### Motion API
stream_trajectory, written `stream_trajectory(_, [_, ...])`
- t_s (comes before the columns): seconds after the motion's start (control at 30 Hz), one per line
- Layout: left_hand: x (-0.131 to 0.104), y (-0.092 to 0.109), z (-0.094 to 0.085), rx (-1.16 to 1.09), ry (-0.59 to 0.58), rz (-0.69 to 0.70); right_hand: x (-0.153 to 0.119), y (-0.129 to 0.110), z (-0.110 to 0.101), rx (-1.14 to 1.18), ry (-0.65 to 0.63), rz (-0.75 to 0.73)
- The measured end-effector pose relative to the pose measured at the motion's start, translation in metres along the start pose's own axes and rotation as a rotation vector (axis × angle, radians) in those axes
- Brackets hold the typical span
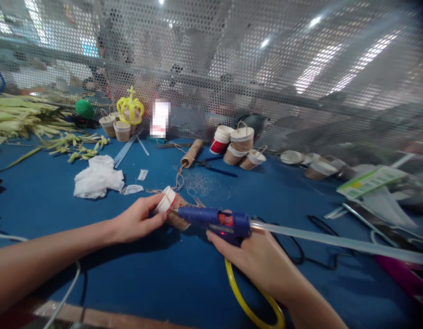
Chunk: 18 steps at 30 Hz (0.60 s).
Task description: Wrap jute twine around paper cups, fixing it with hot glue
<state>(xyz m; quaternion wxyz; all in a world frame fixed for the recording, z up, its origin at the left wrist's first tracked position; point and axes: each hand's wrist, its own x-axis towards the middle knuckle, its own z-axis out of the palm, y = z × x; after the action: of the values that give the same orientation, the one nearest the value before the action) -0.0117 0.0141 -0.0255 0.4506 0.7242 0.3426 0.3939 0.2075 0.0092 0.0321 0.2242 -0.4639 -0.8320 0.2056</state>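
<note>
- Left: my left grip [138, 221] reaches in across the counter [129, 283], its thumb and fingers parted only by the white end of the paper cup [166, 200], which they pinch.
- Centre: the cup lies tilted just beyond my left fingertips, white end toward them, the twine wrap [179, 222] toward the right; its long axis slants from upper left to lower right.
- Centre, principal relation: the glue gun [214, 220] meets the cup from the right, nozzle pointing left at the border of white and twine. Whether the tip touches, I cannot tell.
- Right: my right grip [257, 258] is closed around the gun's handle, largely hidden beneath the body. My left grip is the nearer to the cup.
- Far right: the clear glue stick [317, 237] extends rightward from the gun's rear, roughly continuing its axis.
</note>
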Motion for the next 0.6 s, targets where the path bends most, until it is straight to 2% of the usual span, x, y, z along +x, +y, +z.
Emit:
stream_trajectory(0.17, [-0.0005, 0.0023, 0.0004, -0.001, -0.012, 0.005, 0.0012, 0.0013, -0.001, 0.004, -0.034, 0.022])
stream_trajectory(0.4, [-0.0006, 0.0026, -0.0002, 0.042, -0.014, -0.002, 0.0021, 0.0019, -0.002, -0.007, 0.03, 0.046])
stream_trajectory(0.6, [-0.0002, 0.0034, 0.0, 0.085, 0.002, 0.023, 0.0004, 0.0002, -0.002, -0.002, -0.023, 0.033])
